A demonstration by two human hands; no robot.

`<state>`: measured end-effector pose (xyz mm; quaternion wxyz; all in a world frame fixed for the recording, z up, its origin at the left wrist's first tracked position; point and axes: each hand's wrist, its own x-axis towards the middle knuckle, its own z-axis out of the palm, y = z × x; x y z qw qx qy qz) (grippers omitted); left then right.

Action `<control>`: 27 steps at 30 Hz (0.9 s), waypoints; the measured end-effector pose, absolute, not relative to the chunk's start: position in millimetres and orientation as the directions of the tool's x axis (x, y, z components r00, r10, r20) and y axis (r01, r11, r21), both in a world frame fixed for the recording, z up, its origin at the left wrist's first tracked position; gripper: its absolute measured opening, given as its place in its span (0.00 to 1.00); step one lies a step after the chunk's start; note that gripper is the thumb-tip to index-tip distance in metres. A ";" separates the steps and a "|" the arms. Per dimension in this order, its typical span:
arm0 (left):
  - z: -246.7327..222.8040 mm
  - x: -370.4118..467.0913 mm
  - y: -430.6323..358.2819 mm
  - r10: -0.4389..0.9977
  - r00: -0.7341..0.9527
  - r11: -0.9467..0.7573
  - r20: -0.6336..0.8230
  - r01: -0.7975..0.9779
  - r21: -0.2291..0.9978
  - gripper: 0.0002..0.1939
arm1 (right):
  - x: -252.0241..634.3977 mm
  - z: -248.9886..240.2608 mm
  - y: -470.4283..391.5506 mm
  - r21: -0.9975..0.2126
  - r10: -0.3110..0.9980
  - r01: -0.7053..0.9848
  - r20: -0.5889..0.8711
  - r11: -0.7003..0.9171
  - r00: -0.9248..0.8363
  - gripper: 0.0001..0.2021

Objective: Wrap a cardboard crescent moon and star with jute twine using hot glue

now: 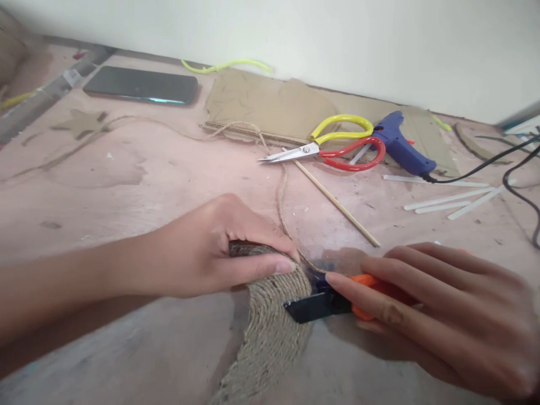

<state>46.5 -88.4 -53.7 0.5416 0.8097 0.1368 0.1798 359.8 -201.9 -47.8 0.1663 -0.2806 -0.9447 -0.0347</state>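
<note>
The curved, tan, twine-covered piece [276,332] is clamped in the left hand [244,242], extending below it. Just right of that grip, the orange-handled, dark-bladed cutter [333,304], clasped by the right hand [442,304], is best laid flat; the thin brown strand [283,197] looping above is best drawn snug.

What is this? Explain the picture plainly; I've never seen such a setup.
There is no machine: these are a person's two bare hands, in a single picture from a camera worn on the head, facing forward and down. The left hand grips a curved, twine-covered piece. The right hand holds an orange cutter, its dark blade reaching over that piece; whether it touches is unclear. Beyond them, the table bears scissors, a blue glue gun, pale glue sticks, a wooden stick, cardboard, a dark phone and a brown star.
</note>
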 end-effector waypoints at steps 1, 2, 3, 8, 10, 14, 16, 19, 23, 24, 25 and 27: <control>-54.3 46.7 -88.6 0.416 0.898 -0.382 0.144 0.029 0.924 0.08 | 357.4 -48.9 -201.8 -0.017 0.507 0.536 0.351 0.844 -0.787 0.20; -54.8 46.9 -89.0 0.416 0.898 -0.388 0.143 0.033 0.921 0.08 | 355.1 -49.9 -201.6 -0.009 0.500 0.534 0.367 0.845 -0.785 0.19; -55.1 46.9 -89.3 0.417 0.898 -0.392 0.142 0.037 0.919 0.08 | 353.0 -50.7 -201.5 -0.005 0.495 0.534 0.379 0.845 -0.781 0.19; -54.0 46.3 -89.2 0.401 0.906 -0.388 0.139 0.031 0.921 0.08 | 353.5 -48.6 -200.9 -0.012 0.503 0.538 0.373 0.843 -0.780 0.20; -52.9 45.8 -88.1 0.390 0.911 -0.381 0.134 0.027 0.924 0.08 | 357.3 -45.9 -200.1 -0.028 0.508 0.534 0.352 0.845 -0.786 0.20; -52.4 45.4 -86.2 0.387 0.913 -0.384 0.129 0.032 0.923 0.08 | 360.2 -43.5 -198.2 -0.049 0.510 0.527 0.340 0.848 -0.790 0.18; -53.5 45.4 -86.2 0.389 0.913 -0.400 0.124 0.046 0.915 0.09 | 357.5 -45.1 -197.2 -0.052 0.504 0.522 0.357 0.852 -0.787 0.17; -55.7 45.9 -86.9 0.402 0.904 -0.416 0.143 0.041 0.909 0.10 | 351.5 -48.9 -195.7 -0.063 0.495 0.510 0.369 0.858 -0.787 0.16; -56.2 45.9 -86.7 0.379 0.914 -0.411 0.144 0.027 0.911 0.09 | 348.8 -50.1 -193.9 -0.085 0.502 0.509 0.364 0.857 -0.785 0.16; -55.8 45.5 -86.4 0.376 0.917 -0.407 0.135 0.032 0.913 0.09 | 349.6 -49.4 -193.5 -0.090 0.503 0.508 0.363 0.856 -0.784 0.16; -55.4 45.0 -86.0 0.378 0.917 -0.402 0.131 0.035 0.915 0.10 | 350.8 -48.5 -193.1 -0.094 0.504 0.507 0.360 0.857 -0.785 0.16; -54.6 43.8 -85.5 0.386 0.913 -0.389 0.132 0.031 0.921 0.09 | 354.2 -46.7 -192.2 -0.097 0.507 0.508 0.347 0.856 -0.789 0.17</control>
